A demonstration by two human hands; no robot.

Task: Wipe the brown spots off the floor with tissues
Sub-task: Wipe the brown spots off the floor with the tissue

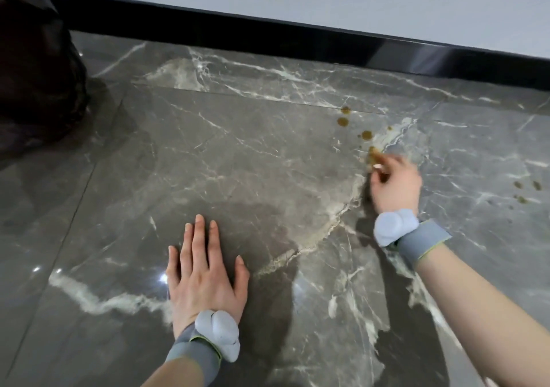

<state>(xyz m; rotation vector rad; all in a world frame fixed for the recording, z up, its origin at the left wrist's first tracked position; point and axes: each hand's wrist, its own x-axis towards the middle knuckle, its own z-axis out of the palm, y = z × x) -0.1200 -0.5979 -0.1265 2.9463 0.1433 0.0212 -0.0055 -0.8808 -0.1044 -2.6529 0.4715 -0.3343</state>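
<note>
Several brown spots (343,121) dot the grey marble floor (238,154) at the upper right, and a second group of brown spots (519,184) lies near the right edge. My right hand (394,184) is blurred and closed around a small stained tissue (375,157), pressing it on the floor just below the first group. My left hand (205,273) lies flat on the floor, palm down, fingers spread, holding nothing. Most of the tissue is hidden inside my right hand.
A black skirting board (268,33) runs along the pale wall at the back. A dark bag (32,68) stands at the far left. Both wrists wear grey bands with pale devices.
</note>
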